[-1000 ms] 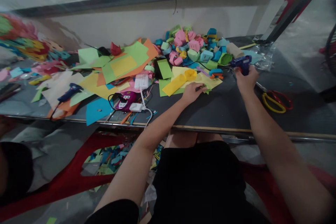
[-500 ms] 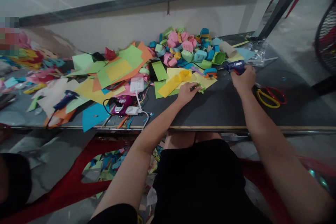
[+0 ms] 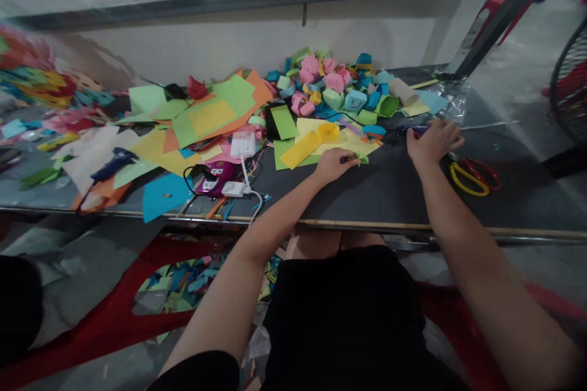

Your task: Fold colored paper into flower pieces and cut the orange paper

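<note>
My left hand point(image 3: 338, 165) is closed in a pinch on a small green paper piece point(image 3: 363, 159), just above the table. Most of that piece is hidden by the fingers. Beside it a yellow paper strip point(image 3: 302, 148) with a folded end rests on pale yellow and green sheets. My right hand point(image 3: 433, 139) is over a dark blue glue gun point(image 3: 407, 129) lying on the table, its fingers spread and the thumb side near the gun. The hand covers part of the gun. Scissors point(image 3: 471, 177) with yellow and red handles lie to the right of that hand.
A heap of folded paper pieces point(image 3: 337, 82) stands at the back, near a cardboard tube point(image 3: 402, 91). Coloured sheets point(image 3: 220, 104), a purple power strip point(image 3: 214, 178) and a second glue gun point(image 3: 114, 164) spread leftward. The table edge point(image 3: 367, 226) runs before my lap.
The glue gun has gone down onto the table, and my right hand's fingers have spread off its grip. My left hand keeps pinching the green paper, slightly turned.
</note>
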Action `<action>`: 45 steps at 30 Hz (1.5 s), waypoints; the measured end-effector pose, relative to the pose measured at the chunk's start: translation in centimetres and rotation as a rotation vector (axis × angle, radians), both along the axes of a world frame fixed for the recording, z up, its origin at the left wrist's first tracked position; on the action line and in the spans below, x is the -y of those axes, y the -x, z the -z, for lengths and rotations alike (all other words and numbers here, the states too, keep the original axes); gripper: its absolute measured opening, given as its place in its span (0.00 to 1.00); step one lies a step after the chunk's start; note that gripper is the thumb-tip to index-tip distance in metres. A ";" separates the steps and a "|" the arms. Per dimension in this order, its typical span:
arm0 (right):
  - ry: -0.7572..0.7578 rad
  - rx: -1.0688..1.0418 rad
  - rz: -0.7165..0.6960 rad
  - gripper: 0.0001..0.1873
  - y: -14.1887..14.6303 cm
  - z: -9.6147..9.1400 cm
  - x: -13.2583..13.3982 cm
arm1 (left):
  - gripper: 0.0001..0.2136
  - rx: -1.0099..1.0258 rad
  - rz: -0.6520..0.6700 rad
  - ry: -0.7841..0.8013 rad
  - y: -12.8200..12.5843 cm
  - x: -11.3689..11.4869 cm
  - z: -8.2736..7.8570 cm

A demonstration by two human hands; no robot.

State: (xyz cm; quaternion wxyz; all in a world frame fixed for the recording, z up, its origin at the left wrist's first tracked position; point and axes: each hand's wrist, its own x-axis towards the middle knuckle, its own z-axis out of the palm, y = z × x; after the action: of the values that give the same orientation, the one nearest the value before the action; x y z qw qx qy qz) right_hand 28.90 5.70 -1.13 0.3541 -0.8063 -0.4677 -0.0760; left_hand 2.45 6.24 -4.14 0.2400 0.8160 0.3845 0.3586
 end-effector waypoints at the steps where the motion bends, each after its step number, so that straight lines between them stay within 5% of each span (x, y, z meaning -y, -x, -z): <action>1: -0.027 0.053 -0.072 0.23 1.0 -0.5 0.3 | 0.11 0.002 0.006 -0.001 0.0 0.0 0.0; 8: 0.133 0.301 -0.864 0.19 8.0 -1.7 -3.2 | 0.12 0.109 0.003 0.090 0.0 0.0 -0.1; 16: 0.251 0.307 -1.047 0.11 11.4 -0.8 -7.9 | 0.07 0.135 0.189 0.286 -0.2 0.7 -0.5; 22: 0.144 -0.599 -1.054 0.23 10.5 -1.4 -7.0 | 0.08 0.159 0.174 0.317 -0.4 0.6 -0.5; 25: 0.101 -0.744 -1.063 0.27 9.6 -2.4 -5.7 | 0.09 0.172 0.178 0.297 -0.3 0.5 -0.4; 30: -0.020 -0.597 -1.108 0.24 8.4 -3.5 -4.7 | 0.12 0.164 0.173 0.302 -0.2 0.3 -0.3; 35: 0.214 0.097 -1.181 0.14 8.4 -3.5 -4.2 | 0.13 0.116 0.171 0.326 -0.4 0.0 -0.1; 38: 0.177 0.314 -1.175 0.15 8.3 -3.8 -4.2 | 0.11 0.088 0.171 0.319 -0.3 0.0 -0.2; 42: -0.006 0.332 -0.897 0.17 6.2 -4.9 -7.1 | 0.11 0.044 0.160 0.309 -0.2 0.2 -0.7; 45: 0.103 0.355 -0.567 0.20 3.5 -6.0 -10.7 | 0.12 0.020 0.147 0.299 -0.1 0.2 -0.9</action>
State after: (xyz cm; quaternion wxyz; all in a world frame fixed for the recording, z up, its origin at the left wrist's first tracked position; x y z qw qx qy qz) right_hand 25.40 16.36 4.86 0.2330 -0.6350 -0.7311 -0.0900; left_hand 2.51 6.01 -3.24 0.3882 0.7935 0.3706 0.2868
